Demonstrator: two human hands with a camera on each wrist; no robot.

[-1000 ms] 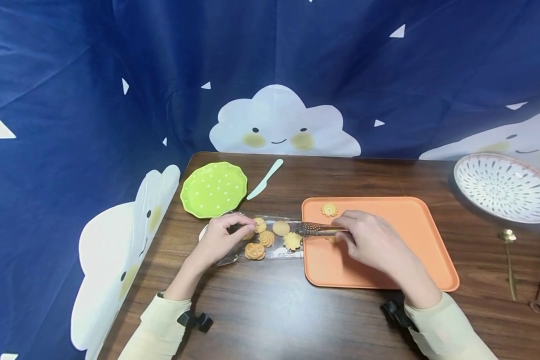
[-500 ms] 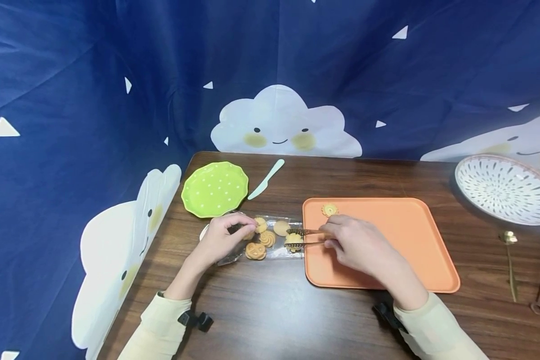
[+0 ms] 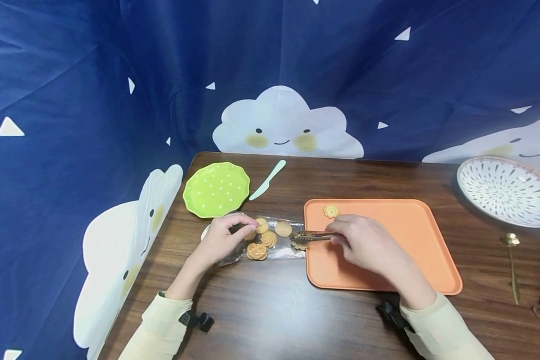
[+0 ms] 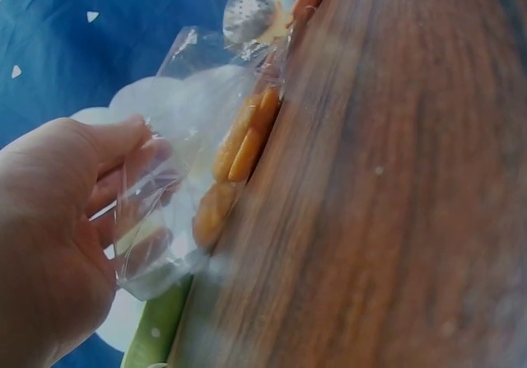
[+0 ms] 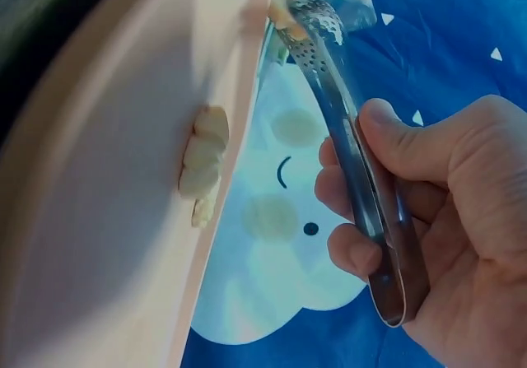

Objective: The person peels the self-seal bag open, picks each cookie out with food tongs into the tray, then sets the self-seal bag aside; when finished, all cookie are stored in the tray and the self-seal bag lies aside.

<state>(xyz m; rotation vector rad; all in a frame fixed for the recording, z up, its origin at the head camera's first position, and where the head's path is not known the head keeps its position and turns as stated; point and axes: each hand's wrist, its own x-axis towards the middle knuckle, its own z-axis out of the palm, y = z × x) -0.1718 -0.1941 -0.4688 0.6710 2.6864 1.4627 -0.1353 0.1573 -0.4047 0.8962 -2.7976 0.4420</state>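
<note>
My left hand [image 3: 222,237] pinches the edge of a clear plastic bag [image 3: 276,256] lying on the table, its thumb and fingers visible through the film in the left wrist view. Several cookies sit in the bag, among them a pretzel-shaped cookie [image 3: 256,251], a swirl cookie [image 3: 268,239] and a smooth round cookie [image 3: 283,229]. Over the orange tray [image 3: 414,230], my right hand [image 3: 366,245] grips metal tongs [image 3: 319,236]. Their perforated tips are close together around a flower-shaped cookie [image 3: 299,246] at the bag's right end, mostly hidden beneath them.
A ring-shaped cookie [image 3: 331,211] lies in the tray's far left corner. Behind the bag are a green dotted plate [image 3: 217,190] and a pale knife [image 3: 268,180]. At right stand a patterned white dish [image 3: 506,190] and a gold spoon [image 3: 513,270].
My right hand moved left with the tongs spread over the flower-shaped cookie, then the tongs came together on it, and the hand shifted slightly back right. My left hand stays in place.
</note>
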